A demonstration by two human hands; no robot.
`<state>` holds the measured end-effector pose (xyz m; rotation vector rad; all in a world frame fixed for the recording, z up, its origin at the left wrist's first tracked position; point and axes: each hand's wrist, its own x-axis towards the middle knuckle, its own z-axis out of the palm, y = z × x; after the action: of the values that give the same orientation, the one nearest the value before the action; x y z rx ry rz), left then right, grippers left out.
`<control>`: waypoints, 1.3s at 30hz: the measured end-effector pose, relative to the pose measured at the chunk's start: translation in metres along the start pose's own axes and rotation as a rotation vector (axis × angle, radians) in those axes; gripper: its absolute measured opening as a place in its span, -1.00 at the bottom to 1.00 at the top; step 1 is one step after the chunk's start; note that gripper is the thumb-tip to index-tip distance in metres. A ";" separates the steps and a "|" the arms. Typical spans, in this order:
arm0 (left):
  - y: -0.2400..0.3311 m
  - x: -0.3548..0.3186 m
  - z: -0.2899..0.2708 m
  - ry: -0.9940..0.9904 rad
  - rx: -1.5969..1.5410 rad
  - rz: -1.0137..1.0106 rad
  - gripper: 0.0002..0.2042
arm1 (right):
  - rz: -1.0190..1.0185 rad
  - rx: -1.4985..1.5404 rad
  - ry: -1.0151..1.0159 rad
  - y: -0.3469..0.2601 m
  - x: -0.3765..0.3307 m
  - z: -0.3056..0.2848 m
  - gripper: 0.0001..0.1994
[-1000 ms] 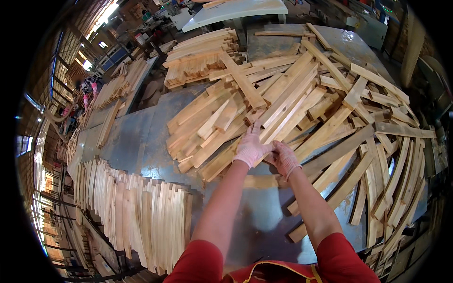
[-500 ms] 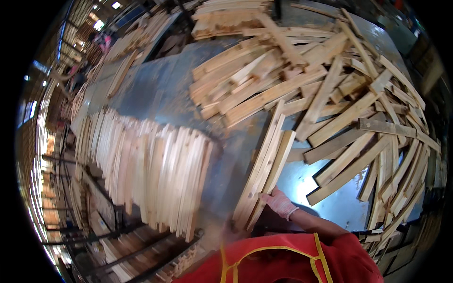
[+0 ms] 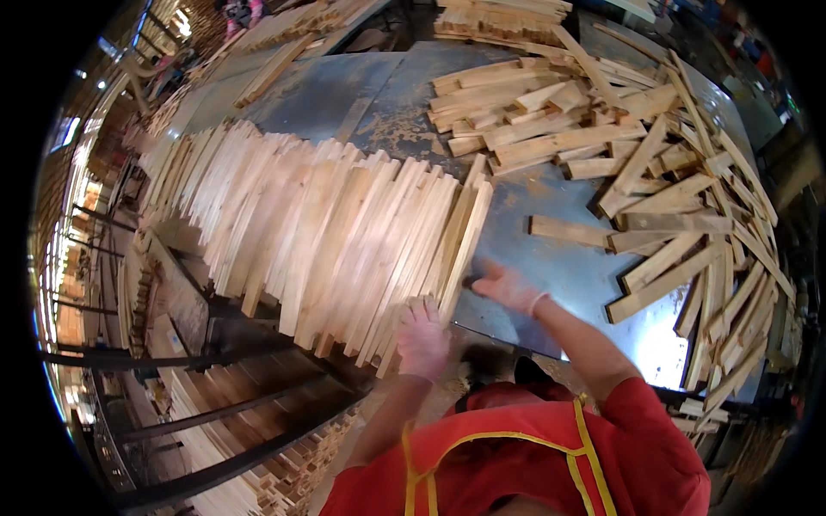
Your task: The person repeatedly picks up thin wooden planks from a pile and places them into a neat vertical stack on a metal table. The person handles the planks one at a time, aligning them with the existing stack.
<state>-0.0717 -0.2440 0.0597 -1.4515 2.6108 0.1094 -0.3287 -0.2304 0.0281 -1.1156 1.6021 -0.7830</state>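
Note:
A long row of pale wooden slats [image 3: 327, 232] stands on edge along the left side of a blue-grey metal table [image 3: 559, 267]. My left hand [image 3: 422, 340], in a light glove, presses against the near ends of the last slats in that row. My right hand [image 3: 508, 288], also gloved, is spread flat next to the rightmost slats [image 3: 460, 245], fingers apart, holding nothing. A loose heap of wooden slats [image 3: 654, 163] lies across the right side of the table.
A neat stack of slats [image 3: 499, 17] sits at the table's far edge. More slats [image 3: 206, 447] lie stacked below the table at lower left, behind dark metal rails [image 3: 215, 413]. A single slat [image 3: 568, 230] lies alone mid-table.
The bundle of slats that was carried across the table now leans against the right end of the row. My left hand has come to the slat ends; my right hand has let go.

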 end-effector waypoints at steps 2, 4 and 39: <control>-0.007 0.001 -0.003 0.010 0.008 0.066 -0.02 | -0.095 -0.525 0.220 0.025 -0.009 -0.046 -0.31; -0.003 0.009 -0.004 0.063 0.048 0.084 -0.07 | -0.065 -1.031 0.338 0.015 -0.027 -0.109 -0.28; -0.020 -0.074 -0.057 -0.517 -0.840 0.292 -0.30 | 0.187 0.738 0.477 0.060 -0.190 -0.028 -0.38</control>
<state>-0.0223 -0.2005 0.1290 -0.9607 2.3665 1.5294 -0.3565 -0.0327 0.0511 -0.2519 1.5476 -1.4308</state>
